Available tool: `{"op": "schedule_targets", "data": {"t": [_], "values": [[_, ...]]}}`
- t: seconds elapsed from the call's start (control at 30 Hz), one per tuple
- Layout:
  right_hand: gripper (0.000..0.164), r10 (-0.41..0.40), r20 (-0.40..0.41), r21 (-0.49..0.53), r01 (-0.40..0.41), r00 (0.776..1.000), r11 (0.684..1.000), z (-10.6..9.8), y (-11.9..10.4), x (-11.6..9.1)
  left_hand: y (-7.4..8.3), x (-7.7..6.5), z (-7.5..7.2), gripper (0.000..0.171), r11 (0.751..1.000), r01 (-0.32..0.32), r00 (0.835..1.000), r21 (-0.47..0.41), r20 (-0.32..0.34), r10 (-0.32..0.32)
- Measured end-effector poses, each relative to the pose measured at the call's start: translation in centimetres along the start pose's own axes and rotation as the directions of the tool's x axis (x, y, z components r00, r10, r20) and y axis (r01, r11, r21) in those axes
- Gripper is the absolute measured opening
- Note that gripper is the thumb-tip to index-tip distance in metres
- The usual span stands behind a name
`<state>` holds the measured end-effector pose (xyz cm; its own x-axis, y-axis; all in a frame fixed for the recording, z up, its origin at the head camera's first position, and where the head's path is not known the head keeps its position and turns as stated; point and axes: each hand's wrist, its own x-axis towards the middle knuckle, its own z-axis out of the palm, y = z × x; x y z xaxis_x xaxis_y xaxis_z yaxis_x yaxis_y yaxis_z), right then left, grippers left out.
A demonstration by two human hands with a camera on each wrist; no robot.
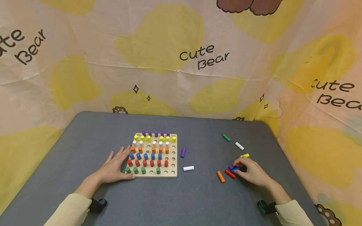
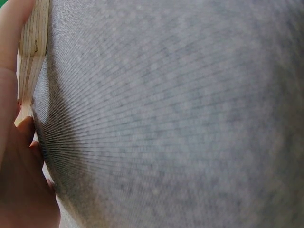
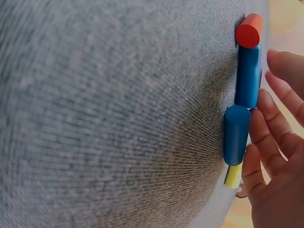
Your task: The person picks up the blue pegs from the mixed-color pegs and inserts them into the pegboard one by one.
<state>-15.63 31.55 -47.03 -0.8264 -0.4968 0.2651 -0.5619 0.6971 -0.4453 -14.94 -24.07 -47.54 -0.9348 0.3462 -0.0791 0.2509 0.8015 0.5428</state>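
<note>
A pale wooden pegboard [image 1: 174,158] holds rows of purple, yellow, white, orange, blue, red and green pegs. My left hand [image 1: 114,168] rests against its left side, fingers spread and thumb at the near corner. The left wrist view shows the board's side edge [image 2: 35,42] beside that hand. Over the loose pegs at the right, my right hand [image 1: 253,171] has its thumb and fingertips around a blue peg [image 3: 248,78], with a gap at the thumb. A second blue peg [image 3: 236,135] lies by its fingers. A red peg [image 1: 230,174] and a purple peg [image 1: 231,167] lie close by.
Between board and right hand lie a purple peg [image 1: 183,153] and a white peg [image 1: 188,168]. An orange peg [image 1: 221,176], yellow peg [image 1: 244,155], white peg [image 1: 239,146] and green peg [image 1: 226,137] lie around the right hand. A printed cloth [image 1: 158,40] hangs behind the grey table [image 1: 147,204].
</note>
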Motion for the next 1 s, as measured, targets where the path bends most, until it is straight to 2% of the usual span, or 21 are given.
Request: {"op": "schedule_targets", "data": {"t": [0.23, 0.5, 1.0], "values": [[0.027, 0.004, 0.005, -0.017, -0.003, 1.000, 1.000, 0.04, 0.11, -0.01, 0.15, -0.08, -0.03, 0.114, 1.000, -0.017, 1.000, -0.015, -0.010, 0.017], [0.028, -0.010, 0.029, -0.021, 0.011, 1.000, 1.000, 0.16, 0.31, -0.13, -0.05, 0.03, 0.10, 0.115, 1.000, -0.004, 1.000, -0.007, 0.000, 0.004], [0.025, 0.013, 0.041, -0.002, -0.013, 0.999, 1.000, 0.44, 0.17, 0.07, -0.40, 0.19, 0.37, 0.115, 1.000, 0.003, 1.000, -0.004, 0.006, -0.003]]}}
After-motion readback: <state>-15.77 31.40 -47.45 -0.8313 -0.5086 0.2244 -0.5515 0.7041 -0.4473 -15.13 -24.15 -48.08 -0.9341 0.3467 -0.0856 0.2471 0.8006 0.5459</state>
